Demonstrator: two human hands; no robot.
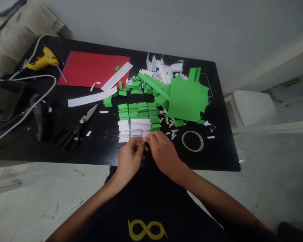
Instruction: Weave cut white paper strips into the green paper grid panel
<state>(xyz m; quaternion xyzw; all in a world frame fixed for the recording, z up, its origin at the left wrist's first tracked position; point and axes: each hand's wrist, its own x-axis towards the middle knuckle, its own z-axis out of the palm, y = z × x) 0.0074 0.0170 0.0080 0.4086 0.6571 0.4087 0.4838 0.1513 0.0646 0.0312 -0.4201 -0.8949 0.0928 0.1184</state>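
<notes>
At the front edge of the black table, my left hand and my right hand meet with fingertips pinched together. Between them is a small piece of white paper, mostly hidden by the fingers. Just beyond lie rows of small folded white paper pieces, side by side in a block. Rows of folded green paper pieces adjoin them on the far side, with some green down the right. My fingers cover the near edge of the white rows.
Black-handled scissors lie left of the block. Farther back are white paper strips, a red sheet and a yellow glue gun with its cord. Green sheets, white scraps and a tape ring are at right.
</notes>
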